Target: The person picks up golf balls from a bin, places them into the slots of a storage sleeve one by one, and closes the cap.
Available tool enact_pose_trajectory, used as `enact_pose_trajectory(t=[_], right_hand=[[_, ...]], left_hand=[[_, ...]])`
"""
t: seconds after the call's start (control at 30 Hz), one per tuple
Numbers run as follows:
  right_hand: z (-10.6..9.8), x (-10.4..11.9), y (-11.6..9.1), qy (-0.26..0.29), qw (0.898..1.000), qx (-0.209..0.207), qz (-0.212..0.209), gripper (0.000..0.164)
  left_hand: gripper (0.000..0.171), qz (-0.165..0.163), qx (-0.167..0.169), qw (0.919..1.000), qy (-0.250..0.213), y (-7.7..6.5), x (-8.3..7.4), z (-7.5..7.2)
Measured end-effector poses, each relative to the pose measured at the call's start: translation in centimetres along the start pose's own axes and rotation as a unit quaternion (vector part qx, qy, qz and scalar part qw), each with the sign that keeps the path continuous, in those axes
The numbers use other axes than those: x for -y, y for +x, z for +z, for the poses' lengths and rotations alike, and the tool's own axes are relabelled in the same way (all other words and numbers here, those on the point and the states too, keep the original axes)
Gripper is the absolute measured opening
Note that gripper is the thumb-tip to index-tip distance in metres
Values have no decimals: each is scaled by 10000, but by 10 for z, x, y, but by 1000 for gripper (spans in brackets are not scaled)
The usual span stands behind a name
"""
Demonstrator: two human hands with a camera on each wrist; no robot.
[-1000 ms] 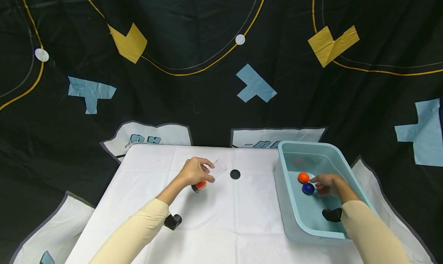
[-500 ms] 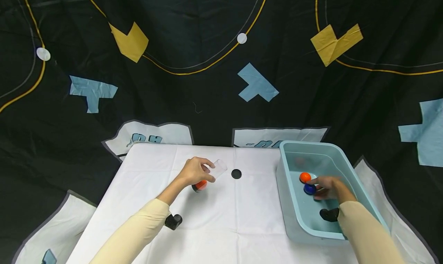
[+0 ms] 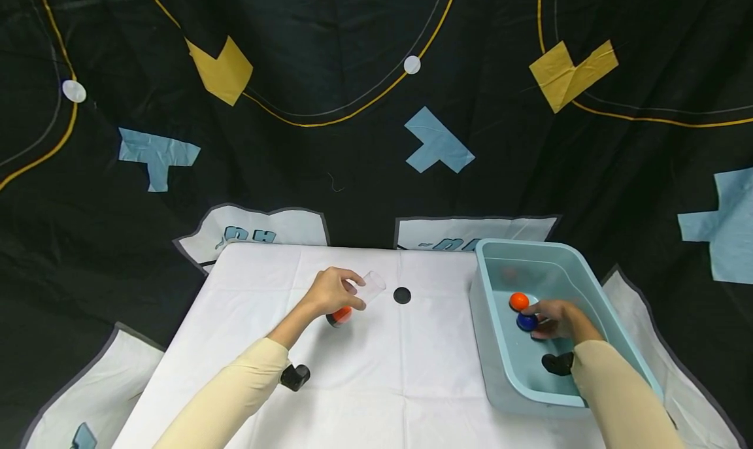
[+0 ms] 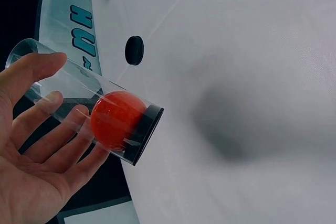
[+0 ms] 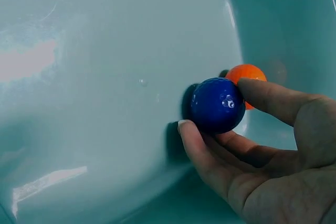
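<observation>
My left hand [image 3: 329,293] holds a clear plastic tube [image 4: 71,95] tilted above the white table. Inside the tube, against its black-capped lower end, sits a red-orange ball [image 4: 116,119]; the other end looks uncovered. Over in the pale blue bin [image 3: 484,344], my right hand [image 3: 555,319] pinches a dark blue dimpled ball [image 5: 216,106] between thumb and fingers, low near the bin's floor. An orange ball [image 5: 251,72] lies on the floor just beyond the blue one, partly hidden by it and the thumb in the right wrist view.
A black round cap [image 3: 402,295] lies on the white table [image 3: 353,403] between the tube and the bin. The bin's raised walls surround the right hand. A dark curtain [image 3: 329,168] hangs behind the table's back edge.
My right hand has moved slightly left and its thumb and fingers have come around the blue ball. The left hand and its tube have stayed still.
</observation>
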State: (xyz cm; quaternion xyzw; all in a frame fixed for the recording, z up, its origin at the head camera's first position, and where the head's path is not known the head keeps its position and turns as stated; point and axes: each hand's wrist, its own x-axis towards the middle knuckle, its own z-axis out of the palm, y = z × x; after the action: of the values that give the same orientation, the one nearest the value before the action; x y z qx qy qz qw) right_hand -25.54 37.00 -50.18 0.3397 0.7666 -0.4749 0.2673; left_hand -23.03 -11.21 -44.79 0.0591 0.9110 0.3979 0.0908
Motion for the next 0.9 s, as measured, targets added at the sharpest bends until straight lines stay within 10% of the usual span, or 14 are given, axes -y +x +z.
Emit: enact_pose_trajectory(t=[0.43,0.9], right_hand=[[-19,22,-29,-430,9901,1217,-558,54],[-9,90,-94,-1354,9642,1264,-1896,60]], left_hand=[[35,110,13,9999,33,3,-3,3],[36,147,106,9998,37,4,-7,8]])
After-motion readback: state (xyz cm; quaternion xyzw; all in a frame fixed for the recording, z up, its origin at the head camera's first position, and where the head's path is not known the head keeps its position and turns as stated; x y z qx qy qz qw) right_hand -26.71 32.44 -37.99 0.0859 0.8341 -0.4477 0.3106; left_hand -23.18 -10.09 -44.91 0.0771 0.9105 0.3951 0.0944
